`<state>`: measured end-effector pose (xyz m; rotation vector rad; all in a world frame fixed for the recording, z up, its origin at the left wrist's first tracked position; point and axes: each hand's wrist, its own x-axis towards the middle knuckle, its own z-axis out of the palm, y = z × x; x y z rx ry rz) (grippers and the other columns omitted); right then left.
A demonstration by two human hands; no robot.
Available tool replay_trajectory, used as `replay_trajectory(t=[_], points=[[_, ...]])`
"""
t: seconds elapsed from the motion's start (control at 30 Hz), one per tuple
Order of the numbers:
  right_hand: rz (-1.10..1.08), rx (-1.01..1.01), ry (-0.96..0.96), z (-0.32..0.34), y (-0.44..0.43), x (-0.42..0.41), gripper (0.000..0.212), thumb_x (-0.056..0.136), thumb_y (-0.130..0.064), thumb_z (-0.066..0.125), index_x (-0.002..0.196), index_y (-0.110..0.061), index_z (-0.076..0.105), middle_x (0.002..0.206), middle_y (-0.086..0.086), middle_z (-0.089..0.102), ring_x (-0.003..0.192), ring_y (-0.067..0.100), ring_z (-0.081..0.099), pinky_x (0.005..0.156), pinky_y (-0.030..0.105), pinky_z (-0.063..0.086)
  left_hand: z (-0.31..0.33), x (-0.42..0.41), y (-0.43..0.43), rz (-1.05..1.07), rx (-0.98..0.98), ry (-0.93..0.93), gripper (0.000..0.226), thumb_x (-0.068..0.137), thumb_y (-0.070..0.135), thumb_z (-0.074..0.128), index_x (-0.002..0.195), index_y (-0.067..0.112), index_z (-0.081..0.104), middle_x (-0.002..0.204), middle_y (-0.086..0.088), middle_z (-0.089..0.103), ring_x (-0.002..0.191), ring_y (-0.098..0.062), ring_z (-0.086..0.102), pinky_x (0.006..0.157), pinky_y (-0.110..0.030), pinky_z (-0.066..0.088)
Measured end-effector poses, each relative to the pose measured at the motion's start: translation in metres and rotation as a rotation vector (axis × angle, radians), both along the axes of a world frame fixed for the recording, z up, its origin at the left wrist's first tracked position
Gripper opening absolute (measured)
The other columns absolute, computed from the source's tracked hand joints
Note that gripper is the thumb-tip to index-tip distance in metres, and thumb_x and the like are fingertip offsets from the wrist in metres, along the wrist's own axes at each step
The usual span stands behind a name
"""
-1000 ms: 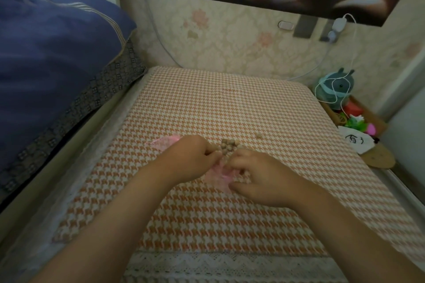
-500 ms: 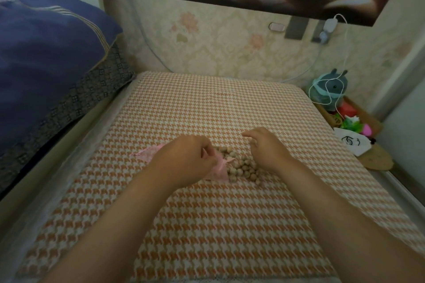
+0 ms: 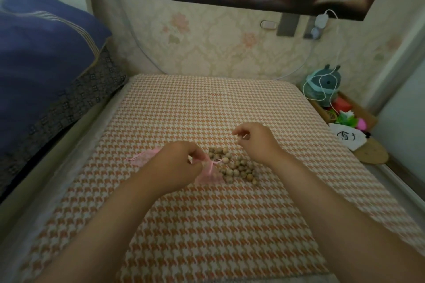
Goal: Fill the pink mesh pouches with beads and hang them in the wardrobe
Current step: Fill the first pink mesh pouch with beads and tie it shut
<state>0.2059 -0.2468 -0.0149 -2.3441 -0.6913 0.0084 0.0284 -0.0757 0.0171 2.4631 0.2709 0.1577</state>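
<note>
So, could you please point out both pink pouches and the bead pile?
pink pouch beside the beads (image 3: 208,175): head view, on its mesh body.
pink pouch lying apart (image 3: 141,158): head view, on its flat middle.
bead pile (image 3: 238,167): head view, on a central bead.

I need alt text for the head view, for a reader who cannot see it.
A person's left hand pinches the top of a pink mesh pouch beside tan beads on a houndstooth mat; the right hand, curled, is beyond them.

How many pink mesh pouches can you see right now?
2. One pouch is pinched by the left hand beside the beads; the other pouch lies flat left of that hand. Another could be hidden under that hand.
</note>
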Motion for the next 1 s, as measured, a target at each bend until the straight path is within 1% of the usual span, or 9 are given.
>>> replay_trajectory(t=[0.13,0.3,0.37,0.5,0.57,0.67,0.8,0.93,1.0], points=[[0.109,0.204,0.051,0.038,0.005,-0.053,0.025,0.087,-0.008,0.074,0.104,-0.027,0.075,0.095,-0.012,0.072,0.077,0.004,0.067,0.077,0.013,0.053,0.000,-0.006,0.000,-0.020,-0.039,-0.018,0.017,0.088,0.025,0.063,0.102,0.026,0.071,0.101,0.014,0.067,0.076,0.003,0.060,0.060,-0.011,0.043],[0.238,0.241,0.049,0.063,0.001,-0.117,0.026,0.087,-0.012,0.076,0.096,-0.036,0.072,0.095,-0.013,0.072,0.083,0.003,0.069,0.075,0.023,0.060,0.006,-0.019,-0.006,-0.087,-0.055,0.002,0.021,0.088,0.029,0.064,0.108,0.023,0.069,0.101,0.011,0.066,0.078,0.005,0.056,0.063,-0.007,0.040],[0.269,0.184,0.000,0.064,0.000,-0.132,0.022,0.086,-0.017,0.077,0.094,-0.037,0.072,0.092,-0.017,0.072,0.085,0.003,0.068,0.073,0.025,0.061,0.008,-0.024,-0.010,-0.138,-0.046,0.021,0.020,0.088,0.026,0.064,0.107,0.020,0.069,0.098,0.008,0.068,0.077,-0.001,0.058,0.065,-0.011,0.043],[0.298,0.008,-0.125,0.059,0.002,-0.141,0.011,0.082,-0.027,0.080,0.090,-0.033,0.077,0.088,-0.020,0.071,0.085,0.001,0.061,0.078,0.024,0.053,0.009,-0.029,-0.011,-0.207,-0.063,0.052,0.022,0.083,0.022,0.066,0.105,0.021,0.068,0.097,0.003,0.071,0.084,-0.011,0.063,0.077,-0.030,0.052],[0.299,-0.079,-0.178,0.057,0.001,-0.138,0.009,0.080,-0.034,0.081,0.089,-0.035,0.078,0.087,-0.020,0.069,0.087,-0.001,0.057,0.078,0.023,0.049,0.009,-0.030,-0.009,-0.219,-0.094,0.050,0.026,0.082,0.018,0.069,0.108,0.016,0.069,0.100,0.001,0.071,0.085,-0.011,0.063,0.079,-0.028,0.052],[0.315,-0.066,-0.191,0.051,0.000,-0.132,0.007,0.080,-0.038,0.081,0.086,-0.038,0.076,0.087,-0.023,0.067,0.090,-0.003,0.054,0.080,0.020,0.045,0.010,-0.029,-0.006,-0.231,-0.133,0.049,0.025,0.082,0.017,0.070,0.107,0.018,0.070,0.100,0.002,0.071,0.088,-0.012,0.065,0.079,-0.027,0.052],[0.317,-0.126,-0.186,0.045,0.001,-0.124,0.008,0.088,-0.043,0.072,0.093,-0.039,0.078,0.095,-0.020,0.059,0.096,0.000,0.052,0.085,0.027,0.046,0.007,-0.023,-0.004,-0.218,-0.138,0.053,0.017,0.087,0.026,0.066,0.102,0.021,0.071,0.098,0.003,0.071,0.090,-0.012,0.065,0.083,-0.031,0.053],[0.346,-0.174,-0.082,0.050,-0.004,-0.118,0.013,0.095,-0.036,0.066,0.100,-0.039,0.077,0.095,-0.019,0.057,0.087,-0.001,0.054,0.082,0.028,0.050,0.001,-0.017,-0.002,-0.221,-0.131,0.051,0.021,0.088,0.039,0.066,0.104,0.027,0.073,0.097,0.009,0.071,0.092,-0.005,0.065,0.088,-0.034,0.054],[0.355,-0.228,-0.081,0.051,-0.004,-0.118,0.015,0.097,-0.035,0.062,0.100,-0.036,0.077,0.091,-0.020,0.058,0.083,-0.001,0.054,0.081,0.030,0.050,0.000,-0.015,-0.002,-0.206,-0.128,0.038,0.020,0.089,0.037,0.065,0.104,0.026,0.074,0.096,0.008,0.072,0.089,-0.006,0.065,0.086,-0.034,0.054]])
